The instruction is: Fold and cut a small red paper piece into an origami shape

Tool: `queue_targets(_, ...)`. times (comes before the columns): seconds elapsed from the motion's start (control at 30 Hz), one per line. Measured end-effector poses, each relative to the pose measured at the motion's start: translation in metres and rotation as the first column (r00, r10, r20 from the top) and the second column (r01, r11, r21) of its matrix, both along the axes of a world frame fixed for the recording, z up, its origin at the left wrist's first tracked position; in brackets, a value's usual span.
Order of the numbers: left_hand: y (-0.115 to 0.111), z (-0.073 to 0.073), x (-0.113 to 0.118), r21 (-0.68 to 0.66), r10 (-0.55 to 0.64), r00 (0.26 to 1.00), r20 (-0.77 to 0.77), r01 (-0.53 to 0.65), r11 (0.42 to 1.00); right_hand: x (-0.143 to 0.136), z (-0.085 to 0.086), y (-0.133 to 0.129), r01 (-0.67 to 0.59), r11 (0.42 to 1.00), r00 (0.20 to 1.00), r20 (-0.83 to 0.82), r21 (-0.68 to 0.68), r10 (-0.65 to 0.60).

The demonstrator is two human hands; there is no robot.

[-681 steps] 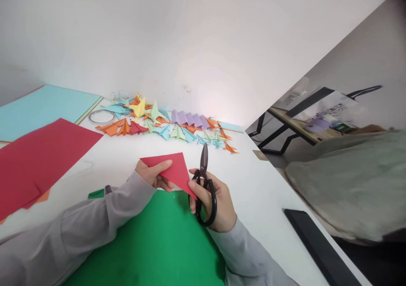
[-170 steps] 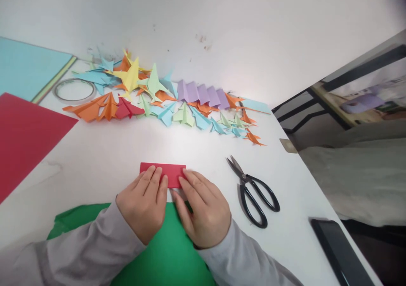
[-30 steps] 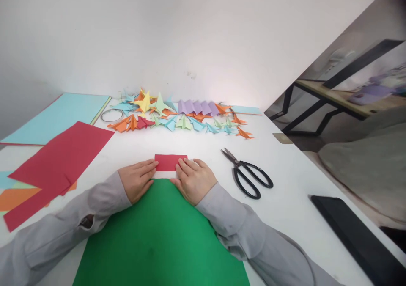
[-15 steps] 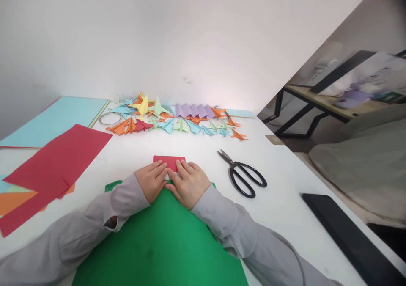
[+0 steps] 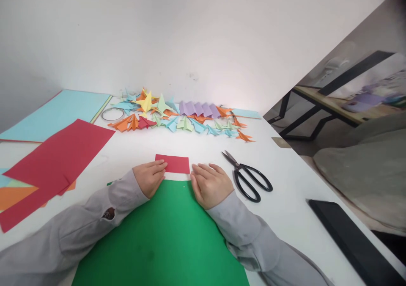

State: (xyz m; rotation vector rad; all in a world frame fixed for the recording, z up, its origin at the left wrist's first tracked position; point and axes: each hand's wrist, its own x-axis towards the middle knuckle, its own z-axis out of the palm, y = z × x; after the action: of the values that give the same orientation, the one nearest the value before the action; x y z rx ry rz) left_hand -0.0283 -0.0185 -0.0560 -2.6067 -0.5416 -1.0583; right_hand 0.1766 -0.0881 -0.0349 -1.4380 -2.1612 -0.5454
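Observation:
A small red paper rectangle [image 5: 177, 164] lies on the white table, just beyond the top edge of a green sheet [image 5: 158, 239]. My left hand [image 5: 149, 177] rests its fingers flat on the left end of the red paper. Its thumb is mostly hidden. Beside the right end of that paper is my right hand [image 5: 212, 185], open and holding nothing, its fingers slightly curved. Black-handled scissors [image 5: 245, 174] lie to the right of this hand, blades pointing away to the left.
Folded paper shapes in several colours [image 5: 185, 124] line the wall. A wire ring [image 5: 113, 114] lies left of them. Farther left are a light blue sheet [image 5: 63, 112], a large red sheet [image 5: 69, 150] and an orange sheet [image 5: 17, 196]. A long black object [image 5: 349, 239] lies along the table's right side.
My right hand has moved off the red paper to the right, uncovering its right end. My left hand stays on the left end. The whole view has shifted slightly.

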Motion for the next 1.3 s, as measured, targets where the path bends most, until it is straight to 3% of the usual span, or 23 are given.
queue_targets(0.13,0.010,0.006,0.000,0.052,-0.017,0.995,-0.095,0.022,0.998,0.001,0.001,0.007,-0.009,0.997,0.998,-0.067,0.073,0.014)
queue_targets(0.3,0.014,0.011,0.005,0.191,-0.040,0.991,-0.125,0.063,0.980,-0.011,-0.002,0.022,-0.187,0.981,0.982,-0.008,0.050,0.188)
queue_targets(0.57,0.013,0.023,0.018,0.233,0.057,0.989,-0.136,-0.024,0.972,-0.022,-0.001,0.047,-0.278,0.956,0.958,0.095,0.099,0.269)
queue_targets(0.8,0.024,0.028,0.023,0.247,0.034,0.995,-0.090,-0.011,0.969,-0.024,0.003,0.056,-0.297,0.936,0.954,0.103,0.191,0.281)
queue_targets(1.0,0.041,0.031,0.000,0.286,0.007,0.999,-0.047,0.007,0.958,-0.009,0.004,0.055,-0.215,0.942,0.977,0.047,0.258,0.210)
queue_targets(1.1,0.049,0.035,-0.012,0.307,0.068,0.998,-0.010,-0.061,0.950,0.000,0.005,0.058,-0.161,0.939,0.986,0.018,0.303,0.163)
queue_targets(1.2,0.046,0.039,-0.011,0.312,0.108,0.991,0.083,-0.129,0.941,0.001,0.005,0.059,-0.166,0.932,0.986,0.026,0.323,0.167)
queue_targets(1.3,0.033,0.039,0.003,0.290,0.051,0.997,0.053,-0.064,0.955,-0.008,0.006,0.057,-0.254,0.922,0.967,0.091,0.291,0.238)
